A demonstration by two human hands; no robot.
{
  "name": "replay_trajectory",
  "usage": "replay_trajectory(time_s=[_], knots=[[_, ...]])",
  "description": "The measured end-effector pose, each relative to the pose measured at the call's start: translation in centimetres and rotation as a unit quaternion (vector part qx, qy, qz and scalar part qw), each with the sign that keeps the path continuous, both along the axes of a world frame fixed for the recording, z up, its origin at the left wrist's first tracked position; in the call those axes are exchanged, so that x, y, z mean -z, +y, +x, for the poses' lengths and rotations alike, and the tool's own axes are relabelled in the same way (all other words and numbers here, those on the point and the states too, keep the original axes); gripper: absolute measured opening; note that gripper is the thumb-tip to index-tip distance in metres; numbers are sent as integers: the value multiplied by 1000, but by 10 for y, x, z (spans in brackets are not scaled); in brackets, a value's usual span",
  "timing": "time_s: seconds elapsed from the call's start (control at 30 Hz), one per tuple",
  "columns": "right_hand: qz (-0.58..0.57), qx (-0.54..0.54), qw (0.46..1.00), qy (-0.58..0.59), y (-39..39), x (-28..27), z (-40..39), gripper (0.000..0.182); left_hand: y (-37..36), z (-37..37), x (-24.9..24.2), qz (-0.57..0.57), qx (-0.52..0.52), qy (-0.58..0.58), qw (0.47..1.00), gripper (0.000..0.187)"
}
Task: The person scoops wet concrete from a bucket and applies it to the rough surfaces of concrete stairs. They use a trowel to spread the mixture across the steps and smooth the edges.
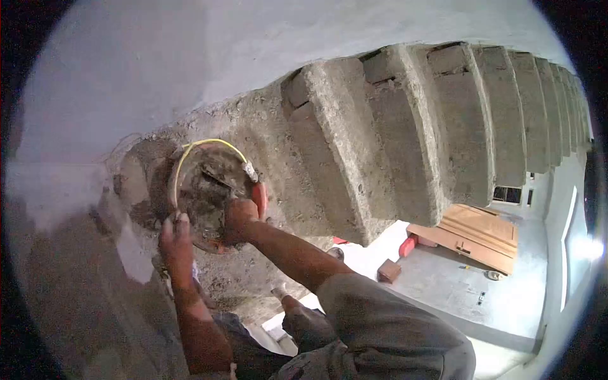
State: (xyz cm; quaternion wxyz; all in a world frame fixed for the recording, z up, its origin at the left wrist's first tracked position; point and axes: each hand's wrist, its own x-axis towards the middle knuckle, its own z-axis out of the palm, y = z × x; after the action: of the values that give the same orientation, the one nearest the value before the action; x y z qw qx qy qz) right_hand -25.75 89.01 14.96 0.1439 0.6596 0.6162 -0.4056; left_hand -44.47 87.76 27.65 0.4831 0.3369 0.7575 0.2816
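Left of frame centre, I see the right hand [240, 220] clenched on a trowel-like tool [218, 178] slanting up-left over the pan [212, 247], the left hand [175, 239], grip unclear, lying farther at the rim.

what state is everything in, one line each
round orange-rimmed pan: part-filled
dark grey mortar-like mix: lumpy, uneven
dark trowel-like tool: gripped in the right hand
thin yellow flexible strip: bent along the pan's rim
rough grey concrete stairs: bare, unfinished-looking
tan wooden panels: lying down
bright white light: lit
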Motion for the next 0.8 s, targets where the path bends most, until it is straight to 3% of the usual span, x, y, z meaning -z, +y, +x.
replay_trajectory(time_s=[0.03, 0.07, 0.13, 0.17, 0.23, 0.3, 0.37, 0.47, 0.5, 0.57, 0.67, 0.73, 0.8], knots=[[-75, -12, 997, -13, 8, -8, -9, 52, 0, 3, -4, -20, -1, -48, 999, 48], [-44, -66, 996, -49, 9, -19, -13, 58, 0, 6, -7, -58, 3, -55, 997, 45], [15, -176, 979, -102, 2, -55, -19, 72, 3, 5, -20, 26, 89, 52, 994, 45], [50, -229, 964, -126, 0, -68, -21, 79, 0, 6, -14, -1, 48, 24, 999, 45], [-131, -141, 973, -126, 10, -88, -18, 79, 3, 5, -12, -17, -9, 9, 1000, 45], [-129, -157, 975, -89, 1, -84, -8, 65, 10, 6, -21, -62, 0, -10, 998, 47], [35, -374, 924, -78, -19, -82, 15, 42, 7, 10, -14, -25, 16, 38, 999, 49], [-26, -295, 949, -112, -3, -132, 15, 27, 11, 4, -24, -15, 53, 81, 995, 48], [-31, -300, 947, -110, -3, -128, 14, 27, 10, 1, -27, -34, 65, 80, 994, 46], [81, -155, 971, -160, 2, -119, 11, 24, 3, -5, -22, -26, 37, 47, 998, 45], [119, -230, 942, -215, 32, -86, 9, 20, -4, -9, -9, -16, 21, 18, 999, 46], [162, -268, 921, -231, 19, -21, 26, 19, -15, -5, 10, -26, 27, 19, 999, 46], [126, -286, 918, -245, 12, -4, 16, 16, -17, -6, 22, -52, 19, -3, 998, 47]])
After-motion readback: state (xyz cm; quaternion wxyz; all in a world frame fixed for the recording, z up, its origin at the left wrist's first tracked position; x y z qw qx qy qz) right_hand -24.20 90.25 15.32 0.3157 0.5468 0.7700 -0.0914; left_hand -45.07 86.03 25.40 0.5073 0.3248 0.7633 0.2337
